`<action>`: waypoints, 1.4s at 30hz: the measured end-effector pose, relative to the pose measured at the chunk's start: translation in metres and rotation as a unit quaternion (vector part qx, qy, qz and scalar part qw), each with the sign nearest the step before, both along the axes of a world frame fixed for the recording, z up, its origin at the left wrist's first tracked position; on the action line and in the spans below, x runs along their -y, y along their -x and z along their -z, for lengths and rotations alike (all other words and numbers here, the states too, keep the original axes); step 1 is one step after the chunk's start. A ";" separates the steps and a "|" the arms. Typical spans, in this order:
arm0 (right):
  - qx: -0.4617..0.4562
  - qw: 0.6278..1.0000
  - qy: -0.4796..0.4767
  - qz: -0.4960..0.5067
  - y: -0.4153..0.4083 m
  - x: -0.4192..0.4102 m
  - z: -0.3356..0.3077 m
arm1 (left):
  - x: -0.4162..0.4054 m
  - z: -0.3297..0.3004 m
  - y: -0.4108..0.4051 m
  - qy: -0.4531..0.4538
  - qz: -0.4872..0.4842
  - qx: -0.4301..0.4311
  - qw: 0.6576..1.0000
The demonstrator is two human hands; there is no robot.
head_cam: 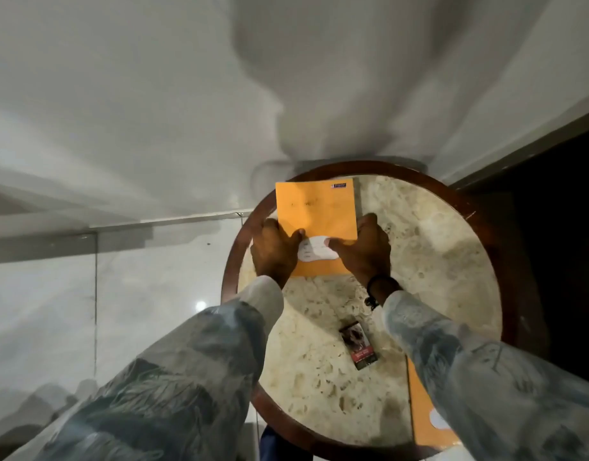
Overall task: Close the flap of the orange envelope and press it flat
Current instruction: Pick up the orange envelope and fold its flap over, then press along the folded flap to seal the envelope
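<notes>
fingers [298,233] of the left hand [275,252] and right hand [364,251] curl closed on the side edges of the orange envelope [314,207], thumbs on top near a white patch [316,249] at its middle. envelope lies on the round marble tabletop [429,227] at its far side, long axis running away from the person; far half, likely the flap, looks part-raised. hands sit at equal reach, either side of the fold line. small dark card [359,344] and second orange sheet [422,414] lie nearer, well apart.

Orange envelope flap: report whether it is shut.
Cannot tell. Both hands, left hand and right hand, grip the orange envelope; white paper shows between the thumbs.
</notes>
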State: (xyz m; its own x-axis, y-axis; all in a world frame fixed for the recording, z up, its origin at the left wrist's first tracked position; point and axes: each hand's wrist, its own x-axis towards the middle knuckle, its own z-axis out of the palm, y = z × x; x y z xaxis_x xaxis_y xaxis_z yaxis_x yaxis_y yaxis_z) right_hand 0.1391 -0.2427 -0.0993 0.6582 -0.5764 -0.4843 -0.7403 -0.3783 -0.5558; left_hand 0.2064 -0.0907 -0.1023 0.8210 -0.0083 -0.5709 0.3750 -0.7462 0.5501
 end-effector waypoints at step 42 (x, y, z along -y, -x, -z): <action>0.049 0.996 -0.019 0.070 0.052 0.078 -0.017 | 0.081 -0.021 0.059 0.009 -0.059 0.083 0.995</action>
State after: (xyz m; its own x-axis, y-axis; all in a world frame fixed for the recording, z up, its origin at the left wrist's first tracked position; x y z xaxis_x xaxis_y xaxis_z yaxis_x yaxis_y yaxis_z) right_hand 0.0871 -0.3206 -0.0828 0.6175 -0.6482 -0.4455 -0.7263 -0.2524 -0.6394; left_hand 0.1474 -0.1719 -0.0817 0.8998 0.0846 -0.4281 0.3624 -0.6912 0.6252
